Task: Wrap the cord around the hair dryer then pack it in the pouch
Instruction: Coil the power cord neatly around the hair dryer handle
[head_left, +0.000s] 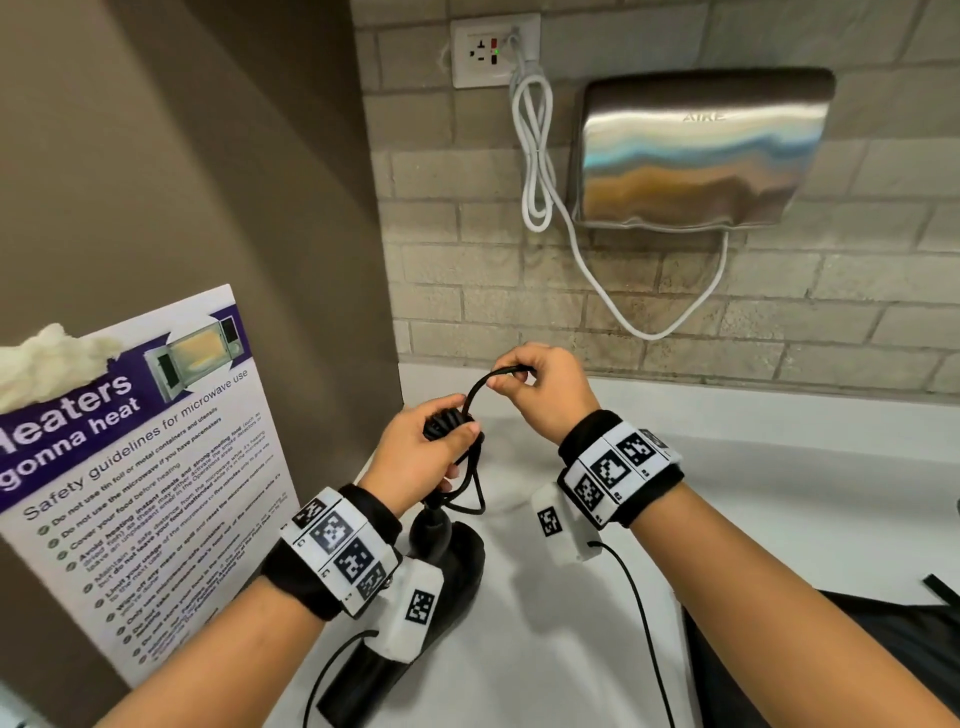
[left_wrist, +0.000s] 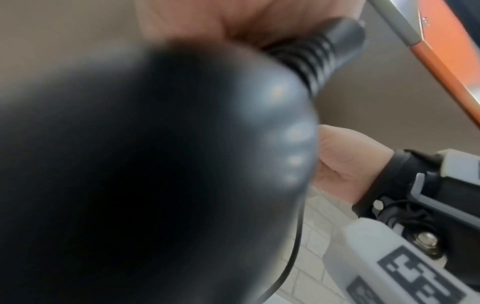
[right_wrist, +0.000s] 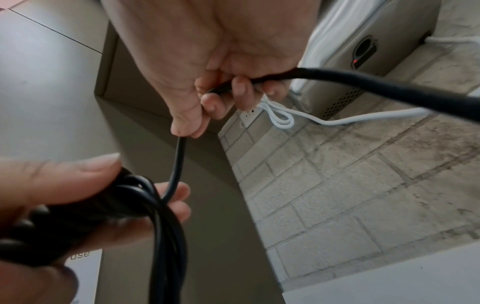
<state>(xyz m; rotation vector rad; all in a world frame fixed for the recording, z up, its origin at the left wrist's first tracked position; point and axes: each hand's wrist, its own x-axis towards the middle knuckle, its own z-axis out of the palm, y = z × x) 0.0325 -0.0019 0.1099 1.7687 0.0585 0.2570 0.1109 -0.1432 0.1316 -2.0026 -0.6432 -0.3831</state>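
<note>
Left hand (head_left: 415, 457) grips hair dryer (head_left: 441, 566) handle and cord coils, above bench (head_left: 727, 467) near its left edge. Right hand (head_left: 545, 389) pinches cord (head_left: 475, 387) loop. Risk: slack tension lets coils slip off. Pouch (head_left: 831, 665) at front-right edge.

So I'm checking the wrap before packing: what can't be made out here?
- Hair dryer: head view, left hand and wrist camera cover its handle; left wrist view, a dark blur.
- Cord turns: uncountable, under fingers.
- Pouch: cut by frame edge.
- Plug: unseen.
</note>
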